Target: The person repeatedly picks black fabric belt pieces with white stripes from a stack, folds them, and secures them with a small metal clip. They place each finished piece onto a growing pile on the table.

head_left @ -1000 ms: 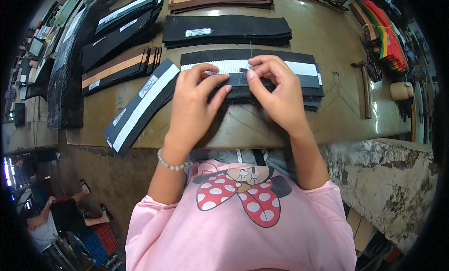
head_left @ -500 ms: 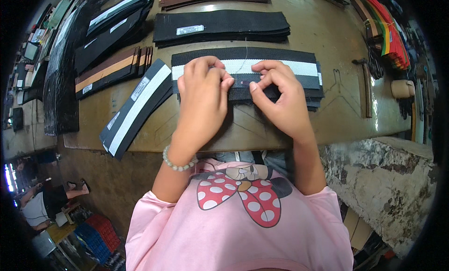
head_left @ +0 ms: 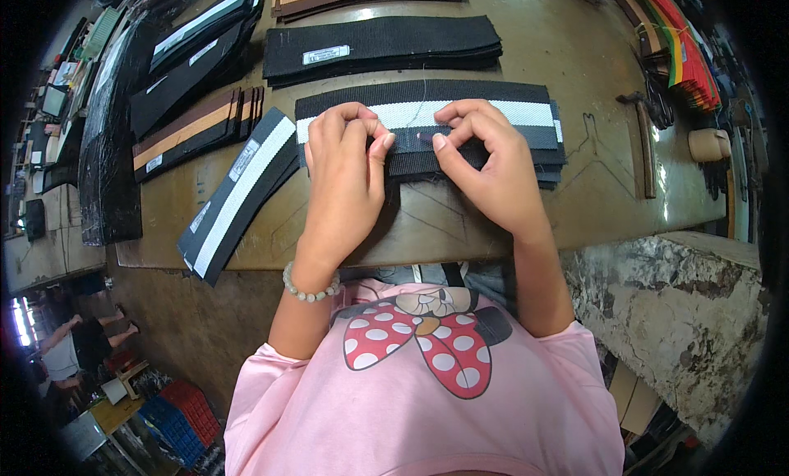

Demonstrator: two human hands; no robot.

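A stack of black webbing strips [head_left: 509, 113] with a white centre stripe lies in front of me. My left hand [head_left: 345, 168] rests over its left half, thumb and fingers pinched together; what they hold is too small to make out. My right hand [head_left: 491, 159] is over the right half, its thumb and forefinger closed together near a small dark piece with a pinkish tip that I cannot identify. Between the hands a thin pale thread [head_left: 425, 94] curls across the white stripe and past the stack's far edge.
Left of the stack, more striped strips [head_left: 234, 198] lie slanted over the table edge. Beyond are a plain black stack [head_left: 382, 50] and brown-tan-black strips [head_left: 193, 135]. Red, yellow and green straps [head_left: 686, 53] and a tape roll [head_left: 708, 145] are at right. Another person [head_left: 70, 353] is at lower left.
My left hand has drawn slightly left, so the gap between the two hands is a bit wider. My right hand has shifted only a little. The stack stays put.
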